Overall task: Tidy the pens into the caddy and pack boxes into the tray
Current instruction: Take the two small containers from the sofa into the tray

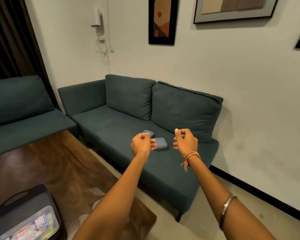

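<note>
Two small clear boxes with blue lids lie on the seat of the teal sofa (pixel 121 129): one box (pixel 161 143) nearer me, the other box (pixel 148 133) just behind it. My left hand (pixel 141 144) hovers over them with fingers curled and holds nothing; it hides part of both boxes. My right hand (pixel 186 140) is stretched out to the right of the boxes, fingers loosely curled, empty. A dark tray (pixel 22 203) holding a clear box with a printed label (pixel 35 224) sits at the bottom left on the table. No pens or caddy are in view.
A dark wooden coffee table (pixel 62 170) stands left of my arms, close to the sofa's front edge. A second teal sofa (pixel 19 108) is at the far left. Two back cushions (pixel 185 110) line the white wall. Bare floor (pixel 232 205) lies to the right.
</note>
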Action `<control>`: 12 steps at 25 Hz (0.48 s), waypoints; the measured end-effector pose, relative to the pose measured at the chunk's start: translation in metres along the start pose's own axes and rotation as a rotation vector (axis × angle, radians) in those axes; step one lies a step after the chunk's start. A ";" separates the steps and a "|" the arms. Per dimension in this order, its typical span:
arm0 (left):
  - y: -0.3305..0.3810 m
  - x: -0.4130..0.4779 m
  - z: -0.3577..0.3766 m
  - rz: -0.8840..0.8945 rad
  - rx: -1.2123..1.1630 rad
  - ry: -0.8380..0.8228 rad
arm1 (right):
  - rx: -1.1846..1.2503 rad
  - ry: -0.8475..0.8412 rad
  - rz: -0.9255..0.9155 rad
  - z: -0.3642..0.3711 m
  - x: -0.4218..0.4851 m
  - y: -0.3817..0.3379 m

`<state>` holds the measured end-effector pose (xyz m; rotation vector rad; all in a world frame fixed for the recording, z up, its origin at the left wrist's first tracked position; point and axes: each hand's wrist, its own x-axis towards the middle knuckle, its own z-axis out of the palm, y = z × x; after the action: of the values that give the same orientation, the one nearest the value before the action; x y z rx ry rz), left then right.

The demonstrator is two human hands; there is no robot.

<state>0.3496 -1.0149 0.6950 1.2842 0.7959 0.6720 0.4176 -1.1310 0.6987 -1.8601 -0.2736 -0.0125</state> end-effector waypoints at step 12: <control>0.008 0.141 0.088 -0.022 -0.001 0.011 | -0.015 -0.003 0.005 0.012 0.163 0.015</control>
<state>0.5024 -0.9491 0.6916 1.2699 0.8177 0.6620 0.5769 -1.0942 0.7052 -1.8754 -0.2716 -0.0080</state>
